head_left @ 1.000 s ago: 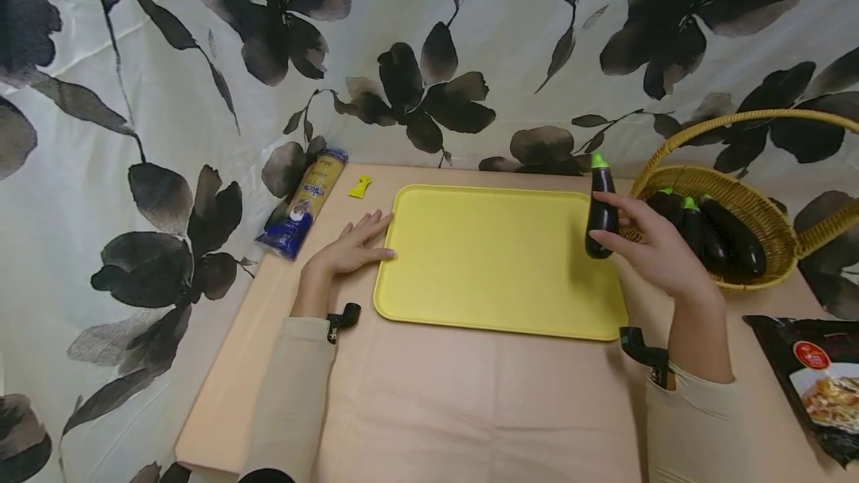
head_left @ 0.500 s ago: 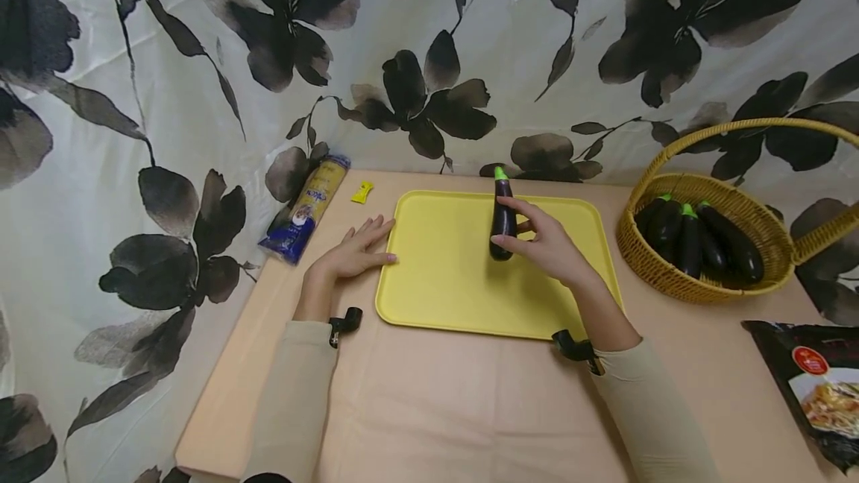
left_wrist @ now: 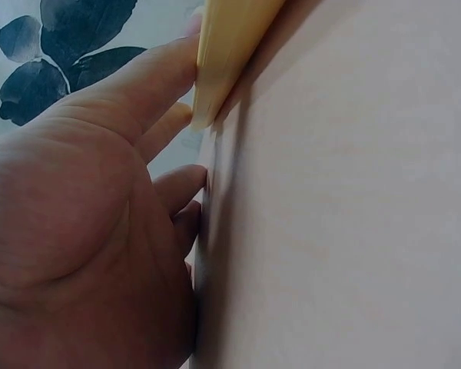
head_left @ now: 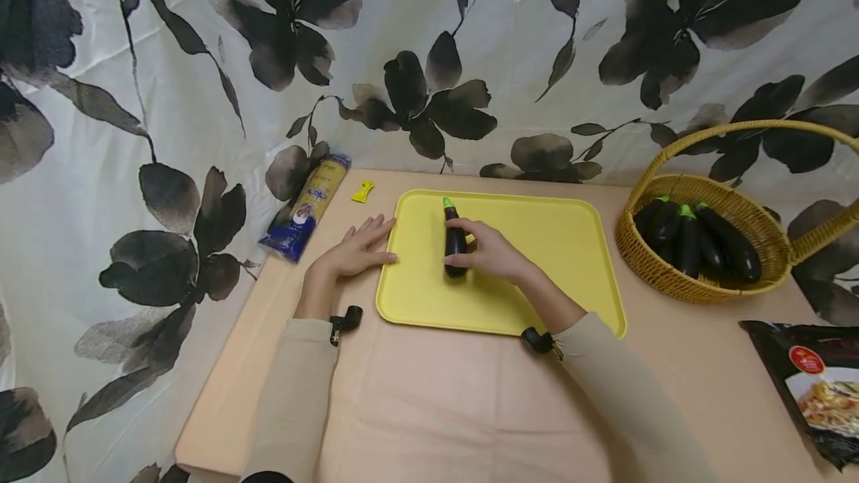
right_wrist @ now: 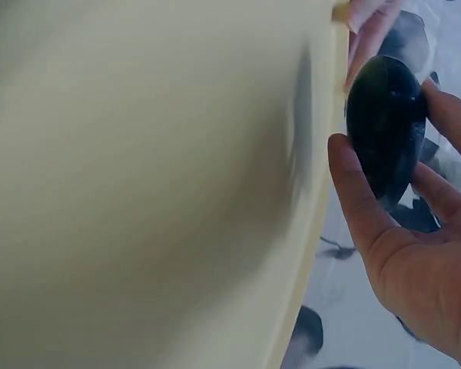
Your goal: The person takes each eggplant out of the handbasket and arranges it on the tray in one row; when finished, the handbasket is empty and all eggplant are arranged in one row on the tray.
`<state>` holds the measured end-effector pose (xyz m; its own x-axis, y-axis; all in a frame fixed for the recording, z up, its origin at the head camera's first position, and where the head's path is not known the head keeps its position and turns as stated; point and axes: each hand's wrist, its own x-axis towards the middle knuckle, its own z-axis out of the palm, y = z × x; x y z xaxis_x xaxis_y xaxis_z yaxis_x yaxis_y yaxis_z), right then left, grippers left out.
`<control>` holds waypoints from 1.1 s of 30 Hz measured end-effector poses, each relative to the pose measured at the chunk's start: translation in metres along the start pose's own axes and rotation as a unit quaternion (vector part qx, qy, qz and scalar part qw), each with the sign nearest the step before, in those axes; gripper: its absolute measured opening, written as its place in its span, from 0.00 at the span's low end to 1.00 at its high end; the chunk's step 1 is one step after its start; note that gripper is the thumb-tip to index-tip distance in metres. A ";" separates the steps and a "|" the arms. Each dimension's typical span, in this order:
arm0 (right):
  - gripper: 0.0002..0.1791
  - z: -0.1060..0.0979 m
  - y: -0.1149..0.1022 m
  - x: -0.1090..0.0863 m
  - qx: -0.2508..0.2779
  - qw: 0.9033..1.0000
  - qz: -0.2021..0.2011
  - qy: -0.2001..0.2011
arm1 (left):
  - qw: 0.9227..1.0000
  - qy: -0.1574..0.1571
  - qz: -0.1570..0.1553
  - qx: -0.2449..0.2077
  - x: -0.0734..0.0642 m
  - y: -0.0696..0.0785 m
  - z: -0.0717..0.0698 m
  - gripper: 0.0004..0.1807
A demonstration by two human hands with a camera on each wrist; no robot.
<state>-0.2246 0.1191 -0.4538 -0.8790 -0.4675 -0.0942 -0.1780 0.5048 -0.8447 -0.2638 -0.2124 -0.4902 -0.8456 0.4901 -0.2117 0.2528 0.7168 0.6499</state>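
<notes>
In the head view my right hand [head_left: 495,249] pinches a dark purple eggplant [head_left: 455,244] between thumb and fingers, its green stem end pointing away from me. The eggplant is over the left half of a yellow tray [head_left: 550,244]. The right wrist view shows a gap between the eggplant [right_wrist: 386,127] and the tray surface, where its shadow falls. My left hand [head_left: 350,252] lies at the tray's left edge with fingers fairly straight. In the left wrist view its thumb touches the tray's rim [left_wrist: 215,69], while other fingertips meet the table.
A wicker basket [head_left: 661,274] with several eggplants stands right of the tray. A black food packet [head_left: 805,386] lies at the right edge. Left of the tray are a blue and yellow pasta packet [head_left: 306,209] and a small yellow wrapped item [head_left: 362,191]. A floral cloth hangs behind.
My right hand has carried the eggplant leftward, from beside the basket across the tray to its left half, and lower. My left hand has stayed at the tray's edge.
</notes>
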 end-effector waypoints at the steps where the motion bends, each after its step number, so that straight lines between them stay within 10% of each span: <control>1: 0.43 0.002 -0.001 0.003 -0.002 1.000 0.001 -0.006 | 1.000 0.000 -0.001 0.000 0.000 0.000 0.000 0.50; 33: 0.42 0.038 -0.033 0.045 -0.048 0.996 0.036 -0.066 | 1.000 0.003 -0.003 0.001 -0.002 0.003 0.000 0.48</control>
<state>-0.2411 0.0541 -0.4499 -0.8260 -0.5159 -0.2270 -0.1637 0.6050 -0.7792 -0.2613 -0.2111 -0.4878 -0.8495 0.4836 -0.2108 0.2490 0.7198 0.6480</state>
